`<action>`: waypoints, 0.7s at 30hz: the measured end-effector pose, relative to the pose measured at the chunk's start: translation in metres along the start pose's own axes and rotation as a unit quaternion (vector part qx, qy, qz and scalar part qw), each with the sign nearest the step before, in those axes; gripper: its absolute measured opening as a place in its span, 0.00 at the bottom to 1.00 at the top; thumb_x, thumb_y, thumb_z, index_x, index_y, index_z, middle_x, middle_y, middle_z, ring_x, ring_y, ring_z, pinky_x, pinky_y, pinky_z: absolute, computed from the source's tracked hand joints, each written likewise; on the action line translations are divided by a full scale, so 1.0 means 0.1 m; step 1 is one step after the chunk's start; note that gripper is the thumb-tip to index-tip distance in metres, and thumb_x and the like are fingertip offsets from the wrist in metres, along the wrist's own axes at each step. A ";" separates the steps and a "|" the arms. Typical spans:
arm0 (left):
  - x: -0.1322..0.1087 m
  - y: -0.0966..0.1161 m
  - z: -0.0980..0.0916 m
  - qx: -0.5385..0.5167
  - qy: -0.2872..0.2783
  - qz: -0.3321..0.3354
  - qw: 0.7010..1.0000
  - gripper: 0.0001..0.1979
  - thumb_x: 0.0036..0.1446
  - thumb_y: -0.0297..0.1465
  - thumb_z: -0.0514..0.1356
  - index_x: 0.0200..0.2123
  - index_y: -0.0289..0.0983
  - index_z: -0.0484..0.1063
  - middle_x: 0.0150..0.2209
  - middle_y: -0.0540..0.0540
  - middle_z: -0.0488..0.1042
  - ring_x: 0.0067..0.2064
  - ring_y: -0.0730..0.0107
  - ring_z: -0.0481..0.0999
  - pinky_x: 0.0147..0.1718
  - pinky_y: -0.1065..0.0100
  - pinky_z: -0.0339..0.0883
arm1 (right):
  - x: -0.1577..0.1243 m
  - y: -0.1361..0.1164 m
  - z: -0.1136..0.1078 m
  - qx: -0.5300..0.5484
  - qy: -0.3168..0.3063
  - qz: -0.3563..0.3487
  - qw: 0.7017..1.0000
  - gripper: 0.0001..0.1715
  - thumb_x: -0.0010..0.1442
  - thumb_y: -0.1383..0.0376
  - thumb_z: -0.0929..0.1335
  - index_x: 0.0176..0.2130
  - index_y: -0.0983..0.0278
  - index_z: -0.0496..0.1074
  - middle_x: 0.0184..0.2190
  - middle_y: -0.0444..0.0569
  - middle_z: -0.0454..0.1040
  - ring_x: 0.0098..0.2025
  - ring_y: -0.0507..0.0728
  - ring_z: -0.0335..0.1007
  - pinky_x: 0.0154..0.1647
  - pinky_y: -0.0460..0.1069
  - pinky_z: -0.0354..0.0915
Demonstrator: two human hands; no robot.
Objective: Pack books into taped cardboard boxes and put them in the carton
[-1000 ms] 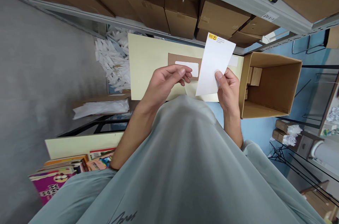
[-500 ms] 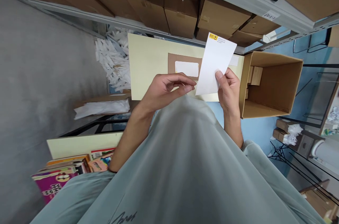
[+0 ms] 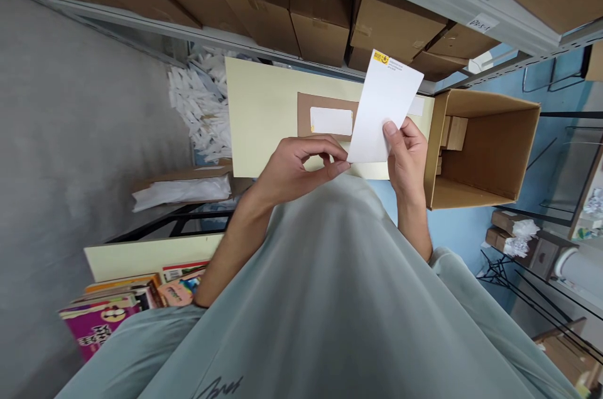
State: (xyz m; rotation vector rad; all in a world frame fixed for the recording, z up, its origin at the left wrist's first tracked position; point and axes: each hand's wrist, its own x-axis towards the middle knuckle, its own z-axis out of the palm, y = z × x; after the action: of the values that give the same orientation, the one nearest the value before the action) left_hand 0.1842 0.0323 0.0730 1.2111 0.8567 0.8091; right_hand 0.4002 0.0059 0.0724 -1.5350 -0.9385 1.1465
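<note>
My right hand point(image 3: 406, 154) grips a white envelope point(image 3: 384, 107) with a yellow mark at its top corner, held upright over a pale yellow table point(image 3: 264, 110). My left hand point(image 3: 296, 166) is beside it, thumb and fingertips pinched at the envelope's lower left corner. A brown envelope point(image 3: 325, 116) with a white label lies flat on the table behind both hands. My grey-green shirt hides the table's near edge.
An open cardboard box point(image 3: 485, 154) with small boxes inside stands to the right of the table. Closed cartons point(image 3: 325, 16) fill the shelf behind. A heap of white paper strips point(image 3: 200, 103) lies at the left. Colourful books point(image 3: 122, 305) are stacked at lower left.
My left hand has come down off the brown envelope and over to the white envelope's lower corner, fingers closing into a pinch. The right hand raised the white envelope slightly.
</note>
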 end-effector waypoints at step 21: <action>-0.05 -0.13 -0.17 0.100 0.065 0.028 0.992 0.05 0.59 0.35 0.73 0.32 0.42 0.84 0.34 0.47 0.82 0.37 0.64 0.78 0.39 0.63 0.72 | -0.18 -0.09 0.33 -0.157 -0.097 -0.098 0.978 0.12 0.69 0.51 0.77 0.38 0.55 0.81 0.40 0.48 0.79 0.46 0.60 0.75 0.52 0.58 0.75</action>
State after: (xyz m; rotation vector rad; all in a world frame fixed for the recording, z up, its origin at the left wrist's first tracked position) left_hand 0.1681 0.0336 0.0588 1.3749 1.0337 0.8710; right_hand 0.3630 -0.0005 0.0818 -1.5532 -1.4273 1.0554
